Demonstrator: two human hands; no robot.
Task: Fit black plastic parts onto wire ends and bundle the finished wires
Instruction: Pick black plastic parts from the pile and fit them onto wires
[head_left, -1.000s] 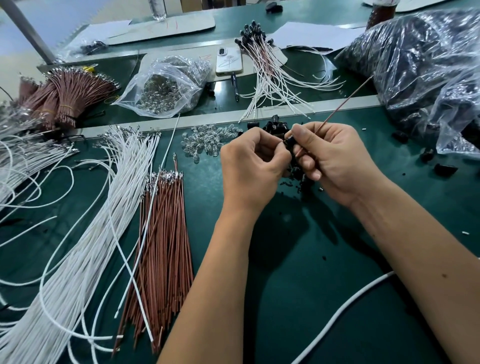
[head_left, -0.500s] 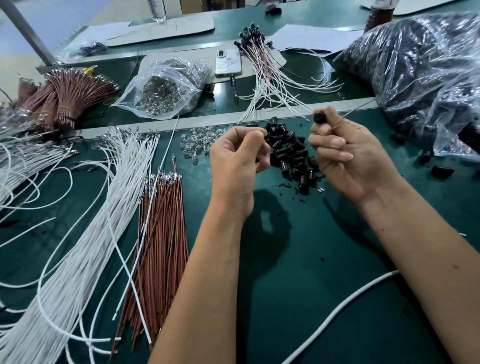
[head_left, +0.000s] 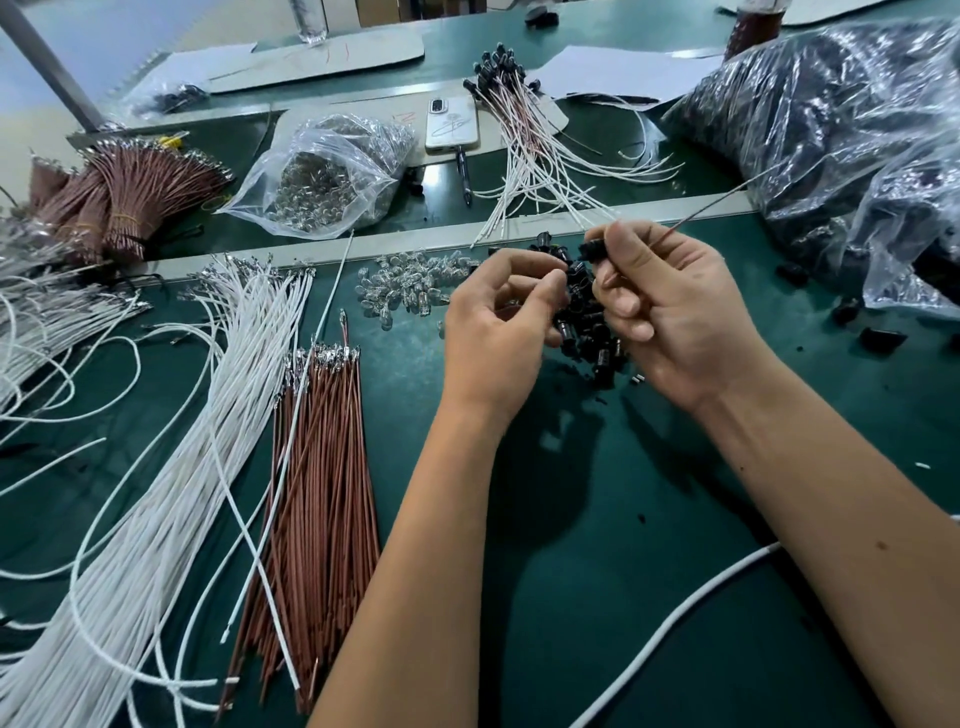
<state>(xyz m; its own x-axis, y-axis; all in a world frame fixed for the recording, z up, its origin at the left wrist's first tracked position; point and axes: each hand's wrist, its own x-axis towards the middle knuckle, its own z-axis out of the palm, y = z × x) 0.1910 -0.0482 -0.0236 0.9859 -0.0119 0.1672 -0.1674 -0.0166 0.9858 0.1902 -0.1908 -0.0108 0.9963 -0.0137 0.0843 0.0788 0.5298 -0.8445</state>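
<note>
Hands (head_left: 670, 312) pinch black part (head_left: 592, 249).

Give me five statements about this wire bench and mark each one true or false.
1. The right hand holds a black part on a brown wire. True.
2. The phone lies beside the loose brown wires. False: it lies further back, near the finished wires.
3. The white wires lie left of the loose brown wires. True.
4. The clear bag holds black parts. False: clear bulbs.
5. The left hand rests flat on the mat. False: it is raised, fingers curled.
</note>
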